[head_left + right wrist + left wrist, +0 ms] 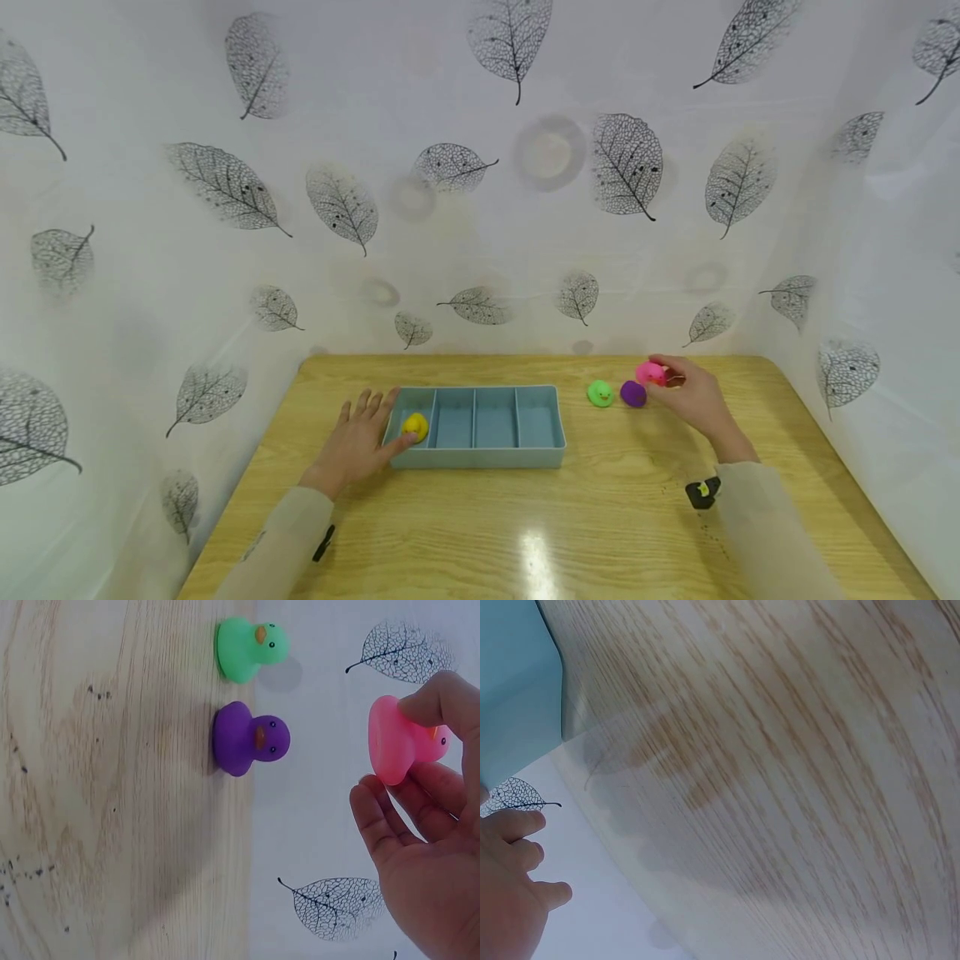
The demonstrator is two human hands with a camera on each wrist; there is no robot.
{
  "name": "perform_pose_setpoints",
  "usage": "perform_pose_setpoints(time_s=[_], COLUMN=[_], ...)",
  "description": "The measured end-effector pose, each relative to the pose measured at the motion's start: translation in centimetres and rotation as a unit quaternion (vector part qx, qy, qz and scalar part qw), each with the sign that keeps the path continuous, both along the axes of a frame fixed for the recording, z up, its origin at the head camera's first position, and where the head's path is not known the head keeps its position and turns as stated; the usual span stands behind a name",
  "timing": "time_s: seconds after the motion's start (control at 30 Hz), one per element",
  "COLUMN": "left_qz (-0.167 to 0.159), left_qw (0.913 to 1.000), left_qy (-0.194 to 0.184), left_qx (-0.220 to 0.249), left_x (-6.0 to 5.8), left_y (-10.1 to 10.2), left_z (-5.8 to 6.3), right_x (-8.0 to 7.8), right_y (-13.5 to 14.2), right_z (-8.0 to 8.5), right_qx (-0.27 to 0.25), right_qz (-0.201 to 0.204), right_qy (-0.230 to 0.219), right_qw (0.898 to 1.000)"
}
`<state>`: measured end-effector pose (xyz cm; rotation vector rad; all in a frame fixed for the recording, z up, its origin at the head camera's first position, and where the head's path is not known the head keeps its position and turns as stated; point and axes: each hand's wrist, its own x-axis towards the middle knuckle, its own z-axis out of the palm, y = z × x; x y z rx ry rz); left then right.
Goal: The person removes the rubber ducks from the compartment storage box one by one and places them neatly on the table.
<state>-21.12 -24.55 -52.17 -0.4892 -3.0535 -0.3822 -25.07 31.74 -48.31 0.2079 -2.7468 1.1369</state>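
Note:
A pale blue tray (480, 458) with several compartments stands on the table. In its leftmost compartment sits a yellow rubber duck (416, 425). My left hand (356, 446) lies at the tray's left end with spread fingers, its thumb reaching over the front rim beside the yellow duck. Whether the thumb touches that duck I cannot tell. My right hand (699, 402) pinches a pink rubber duck (394, 742) between thumb and fingers, lifted above the table. A purple duck (240, 740) and a green duck (244, 649) stand side by side, left of that hand in the head view.
The wooden table (465, 525) ends at the back and sides against a white sheet (480, 250) printed with grey leaves. Small dark specks (30, 870) mark the tabletop near the right arm. A black strap piece (702, 492) shows at the right wrist.

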Motion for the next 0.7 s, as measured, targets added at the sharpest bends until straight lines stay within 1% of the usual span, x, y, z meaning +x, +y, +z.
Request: perform_pose_setpoints(time_s=[0.37,0.7], left_qz=[0.001,-0.003], left_qw=[1.0,1.0], left_qy=[0.003,0.002], left_qx=[0.001,0.008], left_x=[0.0,0.0], left_y=[0.0,0.0], left_z=[-0.1,-0.1], right_x=[0.1,-0.3], right_y=[1.1,2.2], right_z=[-0.2,-1.2], right_qx=[0.004,0.011], right_qz=[-0.011,-0.005], right_qy=[-0.016,-0.032], right_qw=[1.0,0.999])
